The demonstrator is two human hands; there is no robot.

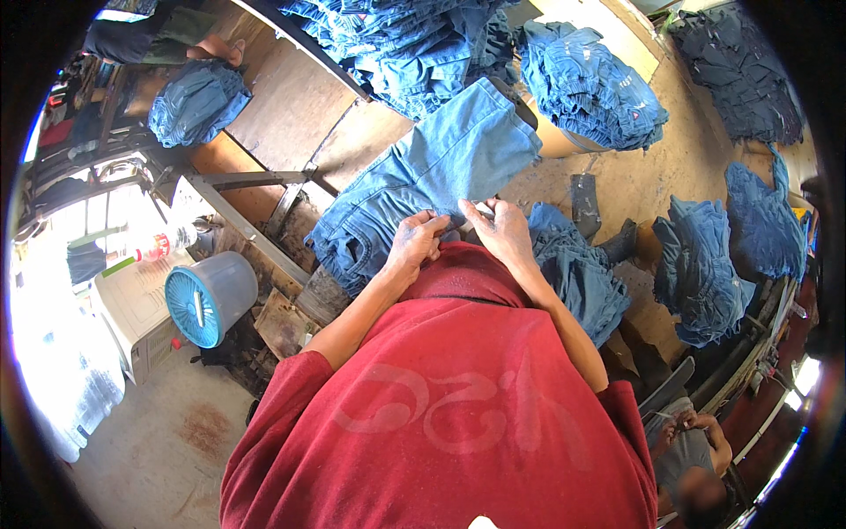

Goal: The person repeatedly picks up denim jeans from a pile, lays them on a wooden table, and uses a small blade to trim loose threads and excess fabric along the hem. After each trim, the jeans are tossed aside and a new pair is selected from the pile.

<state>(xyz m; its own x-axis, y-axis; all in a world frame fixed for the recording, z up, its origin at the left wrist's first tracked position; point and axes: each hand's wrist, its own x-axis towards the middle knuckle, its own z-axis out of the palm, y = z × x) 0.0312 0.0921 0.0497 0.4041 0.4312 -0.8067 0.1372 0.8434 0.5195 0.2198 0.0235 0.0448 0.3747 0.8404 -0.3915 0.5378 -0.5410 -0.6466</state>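
Note:
A pair of blue jeans [432, 159] lies stretched out in front of me, its near edge close to my waist. My left hand [419, 242] is closed, its thumb and fingertips pinched on the denim's near edge. Just to its right, my right hand [504, 231] is closed too. Between its fingers shows a small whitish thing [485, 210], too small to name, held against the cloth. Whether the right fingers also grip the denim is hidden.
Tall stacks of folded jeans [397, 53] and another bundle [590, 84] stand beyond. More denim piles [577, 273] lie at right, dark garments [740, 75] far right. A bucket with a blue lid [225, 295] and a carton [132, 309] stand left. Another person [692, 450] sits lower right.

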